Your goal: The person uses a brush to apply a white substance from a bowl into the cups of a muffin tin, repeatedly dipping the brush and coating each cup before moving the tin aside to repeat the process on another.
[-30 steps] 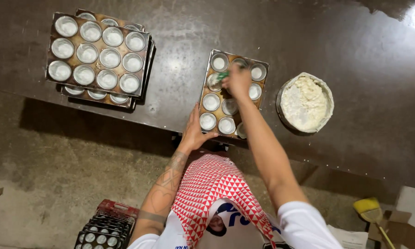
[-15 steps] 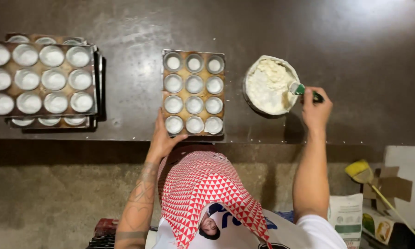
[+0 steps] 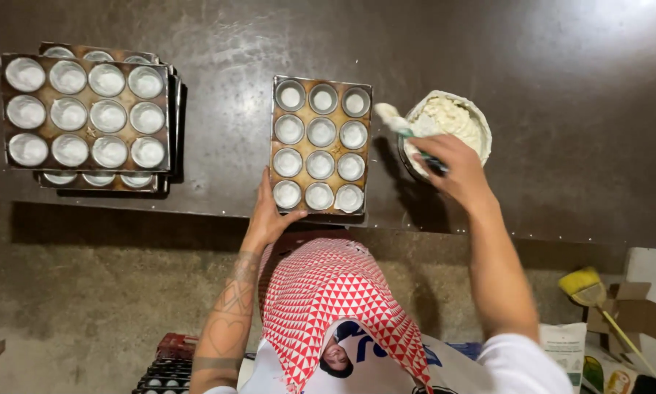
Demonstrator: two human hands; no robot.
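Note:
A metal muffin tray (image 3: pixel 319 106) with several white-lined cups lies on the dark table in front of me. My left hand (image 3: pixel 271 213) rests on the tray's near left corner, fingers spread against its edge. My right hand (image 3: pixel 452 166) grips a green-handled spatula (image 3: pixel 399 124) whose tip carries a lump of white batter between the tray and a round bowl of white batter (image 3: pixel 450 120). A red-and-white patterned cloth (image 3: pixel 328 299) covers my chest below.
A stack of similar filled muffin trays (image 3: pixel 87 113) sits at the left of the table. The table's front edge (image 3: pixel 124 208) runs across the view. On the floor at the right are a yellow broom (image 3: pixel 591 292), cardboard boxes (image 3: pixel 638 314) and a crate (image 3: pixel 171 365) at bottom left.
My right hand has drawn the spatula out of the bowl, now loaded with batter, and moved it left towards the tray. The left hand stays on the tray's corner.

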